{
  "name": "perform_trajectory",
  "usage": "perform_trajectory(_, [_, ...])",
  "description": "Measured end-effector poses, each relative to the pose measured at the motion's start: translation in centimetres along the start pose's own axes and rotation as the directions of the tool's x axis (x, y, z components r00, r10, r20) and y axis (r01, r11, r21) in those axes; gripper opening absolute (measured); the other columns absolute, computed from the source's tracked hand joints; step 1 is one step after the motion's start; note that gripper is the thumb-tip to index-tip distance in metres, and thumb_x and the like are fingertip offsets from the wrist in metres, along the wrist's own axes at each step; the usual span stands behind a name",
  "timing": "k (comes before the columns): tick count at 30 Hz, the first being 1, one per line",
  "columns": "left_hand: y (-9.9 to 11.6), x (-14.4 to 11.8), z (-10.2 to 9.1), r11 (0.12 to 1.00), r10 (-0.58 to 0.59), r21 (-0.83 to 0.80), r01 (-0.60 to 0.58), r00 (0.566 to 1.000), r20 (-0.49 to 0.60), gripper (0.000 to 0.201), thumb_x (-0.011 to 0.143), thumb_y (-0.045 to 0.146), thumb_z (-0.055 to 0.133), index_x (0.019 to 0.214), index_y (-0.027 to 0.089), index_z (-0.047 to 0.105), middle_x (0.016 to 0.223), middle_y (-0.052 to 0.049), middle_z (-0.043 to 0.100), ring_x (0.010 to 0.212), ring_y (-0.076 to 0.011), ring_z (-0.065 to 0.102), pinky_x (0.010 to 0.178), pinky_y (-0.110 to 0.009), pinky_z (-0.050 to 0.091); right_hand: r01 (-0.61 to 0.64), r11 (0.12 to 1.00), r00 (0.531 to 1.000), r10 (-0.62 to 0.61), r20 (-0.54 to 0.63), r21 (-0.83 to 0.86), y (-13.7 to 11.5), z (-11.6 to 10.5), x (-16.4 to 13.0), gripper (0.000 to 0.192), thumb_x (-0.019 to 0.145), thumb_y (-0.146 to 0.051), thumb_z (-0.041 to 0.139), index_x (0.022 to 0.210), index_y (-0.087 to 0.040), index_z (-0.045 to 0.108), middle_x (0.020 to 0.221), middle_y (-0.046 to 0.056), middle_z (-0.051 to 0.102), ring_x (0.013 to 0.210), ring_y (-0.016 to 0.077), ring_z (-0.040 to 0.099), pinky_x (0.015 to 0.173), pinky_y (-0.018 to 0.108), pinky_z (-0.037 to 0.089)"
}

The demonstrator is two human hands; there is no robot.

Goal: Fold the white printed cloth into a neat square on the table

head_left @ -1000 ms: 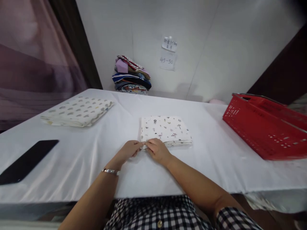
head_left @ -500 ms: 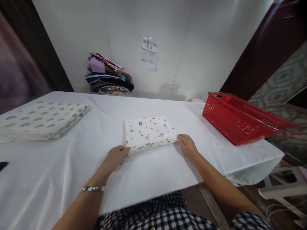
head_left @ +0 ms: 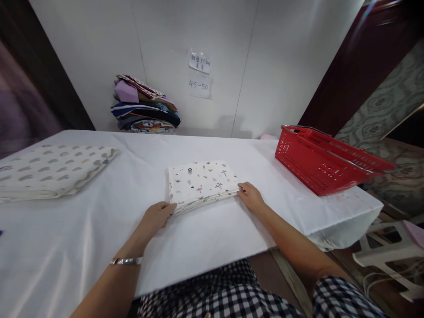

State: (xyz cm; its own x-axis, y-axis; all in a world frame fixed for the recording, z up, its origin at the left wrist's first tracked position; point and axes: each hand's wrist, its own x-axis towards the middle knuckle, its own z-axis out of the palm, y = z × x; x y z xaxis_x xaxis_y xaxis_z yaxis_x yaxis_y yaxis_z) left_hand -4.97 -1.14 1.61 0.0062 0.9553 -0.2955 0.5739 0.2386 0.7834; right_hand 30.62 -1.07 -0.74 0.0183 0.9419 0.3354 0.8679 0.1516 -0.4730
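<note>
folded printed cloth (head_left: 202,184) lies at frame centre on the white table (head_left: 212,229) | left hand (head_left: 158,215) at its lower-left corner, fingers curled against the edge, grip unclear | right hand (head_left: 251,196) at its lower-right corner, fingertips touching the edge, grip unclear | red basket (head_left: 326,161) right | spotted folded cloth (head_left: 49,170) left | stacked fabrics (head_left: 144,106) upper left

Folded cloth (head_left: 202,184) white with small scattered motifs, tablecloth (head_left: 99,221) plain white, basket (head_left: 318,165) red, shirt (head_left: 225,293) black-and-white check.
</note>
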Motion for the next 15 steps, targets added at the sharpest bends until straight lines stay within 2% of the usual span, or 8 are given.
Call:
perform_trajectory(5, [0.4,-0.3,0.2,0.994,0.016,0.113,-0.017,1.0,0.004,0.033,0.069,0.051,0.052,0.059,0.019,0.05,0.043,0.003,0.046,0.044,-0.0137,0.043,0.047,-0.026,0.031,-0.019,0.999,0.998,0.018,-0.053,-0.031,0.5,0.0,-0.1,0.025,0.084,-0.022,0.042,0.099,-0.021,0.062,0.091,0.003,0.06,0.081,0.0157,0.055,0.073,0.027,0.042])
perform_trajectory(9, [0.6,-0.5,0.3,0.992,0.042,0.12,-0.042,0.999,0.004,0.033,0.069,0.05,0.051,0.057,0.019,0.048,0.044,0.003,0.047,0.043,-0.0136,0.044,0.047,-0.026,0.031,-0.044,0.995,0.999,0.044,-0.001,0.084,1.1,0.2,-0.2,0.027,0.081,-0.024,0.044,0.101,-0.02,0.061,0.094,0.003,0.061,0.081,0.0161,0.055,0.075,0.029,0.043])
perform_trajectory(12, [0.6,-0.5,0.2,0.993,0.038,0.109,-0.036,0.999,-0.015,0.031,0.069,0.048,0.052,0.06,0.019,0.05,0.046,0.002,0.049,0.042,-0.0134,0.045,0.047,-0.026,0.031,-0.162,0.963,0.986,0.146,0.085,0.215,1.4,-0.4,0.2,0.028,0.075,-0.027,0.05,0.1,-0.02,0.062,0.089,0.002,0.063,0.078,0.0158,0.057,0.075,0.029,0.045])
perform_trajectory(15, [0.5,-0.5,0.4,0.994,0.018,0.111,-0.015,1.0,-0.024,0.027,0.071,0.046,0.05,0.065,0.019,0.052,0.044,0.003,0.048,0.042,-0.0136,0.045,0.048,-0.026,0.032,-0.347,0.881,0.931,0.283,0.23,0.321,1.4,-1.3,1.2,0.03,0.071,-0.031,0.055,0.097,-0.02,0.064,0.08,0.0,0.064,0.073,0.0154,0.058,0.068,0.026,0.045])
